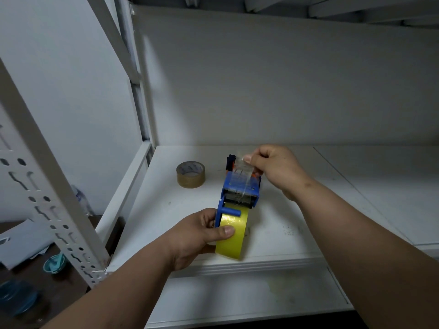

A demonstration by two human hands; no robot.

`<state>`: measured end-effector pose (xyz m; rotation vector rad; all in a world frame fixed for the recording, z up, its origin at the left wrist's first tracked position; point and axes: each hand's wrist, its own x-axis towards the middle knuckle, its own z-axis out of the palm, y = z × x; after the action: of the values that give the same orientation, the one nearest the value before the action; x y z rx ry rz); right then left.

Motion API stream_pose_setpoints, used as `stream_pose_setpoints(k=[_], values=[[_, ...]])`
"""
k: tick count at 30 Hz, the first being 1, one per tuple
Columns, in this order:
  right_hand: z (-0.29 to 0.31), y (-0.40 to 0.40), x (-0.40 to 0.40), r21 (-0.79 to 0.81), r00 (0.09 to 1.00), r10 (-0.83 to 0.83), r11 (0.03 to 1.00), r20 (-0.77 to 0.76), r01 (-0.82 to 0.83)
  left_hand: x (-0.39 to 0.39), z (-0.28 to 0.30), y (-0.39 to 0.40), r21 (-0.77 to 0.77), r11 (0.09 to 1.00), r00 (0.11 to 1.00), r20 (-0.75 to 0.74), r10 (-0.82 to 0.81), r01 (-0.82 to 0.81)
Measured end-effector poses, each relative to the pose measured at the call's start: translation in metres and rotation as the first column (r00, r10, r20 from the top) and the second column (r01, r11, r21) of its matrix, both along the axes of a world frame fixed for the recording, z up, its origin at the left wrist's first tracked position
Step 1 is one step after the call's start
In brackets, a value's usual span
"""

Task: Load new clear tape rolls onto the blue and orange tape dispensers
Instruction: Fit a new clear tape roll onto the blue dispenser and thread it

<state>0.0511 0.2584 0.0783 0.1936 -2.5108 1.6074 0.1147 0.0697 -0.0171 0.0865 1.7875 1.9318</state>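
Observation:
A blue tape dispenser (240,188) lies on the white shelf (308,198) with a yellowish clear tape roll (234,238) mounted at its near end. My left hand (197,236) grips that roll and the dispenser's side, thumb pressed on the tape. My right hand (275,169) pinches the free end of the clear tape (242,168) and holds it stretched over the dispenser's far end. A bit of orange (256,175) shows behind the blue body, mostly hidden. A second tape roll (190,174) lies flat on the shelf to the left.
A white perforated rack post (59,210) slants across the left. The shelf's front edge (237,265) runs just below my left hand, with a lower shelf beneath it. A teal round object (55,263) sits on the dark floor at lower left.

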Motion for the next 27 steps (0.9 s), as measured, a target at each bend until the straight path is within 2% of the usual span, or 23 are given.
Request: stream_pose_setpoints(k=[4, 8, 13, 16, 19, 21, 25, 27], values=[[-0.009, 0.002, 0.003, -0.012, 0.997, 0.03, 1.0, 0.067, -0.029, 0.003, -0.003, 0.002, 0.043, 0.999, 0.999, -0.029, 0.019, -0.018], [-0.012, 0.001, 0.003, -0.03, 0.998, 0.033, 0.999, 0.06, -0.031, 0.001, -0.003, 0.004, 0.08, 0.996, 0.998, -0.045, 0.047, -0.043], [-0.017, 0.0, 0.003, 0.09, 0.997, -0.009, 0.996, 0.077, 0.002, 0.002, -0.007, 0.004, 0.085, 0.996, 0.999, -0.047, 0.02, -0.016], [-0.025, 0.0, 0.006, 0.081, 0.997, -0.021, 0.997, 0.071, 0.015, 0.004, -0.011, 0.004, 0.083, 0.996, 0.999, -0.042, 0.027, -0.024], [-0.028, -0.003, 0.006, 0.232, 0.993, -0.086, 0.967, -0.079, 0.102, 0.003, -0.01, 0.003, 0.057, 0.998, 0.999, -0.04, 0.031, -0.029], [-0.024, -0.006, 0.007, 0.349, 0.987, -0.051, 0.932, -0.151, 0.102, 0.002, -0.01, 0.003, 0.038, 0.999, 0.999, -0.036, 0.031, -0.03], [-0.015, -0.001, 0.014, 0.505, 0.985, 0.085, 0.863, -0.15, 0.003, 0.004, -0.012, 0.0, 0.01, 1.0, 0.999, -0.035, 0.029, -0.029], [-0.01, 0.001, 0.017, 0.525, 0.985, 0.105, 0.851, -0.135, -0.019, 0.003, -0.012, 0.0, 0.001, 1.0, 0.999, -0.035, 0.025, -0.025]])
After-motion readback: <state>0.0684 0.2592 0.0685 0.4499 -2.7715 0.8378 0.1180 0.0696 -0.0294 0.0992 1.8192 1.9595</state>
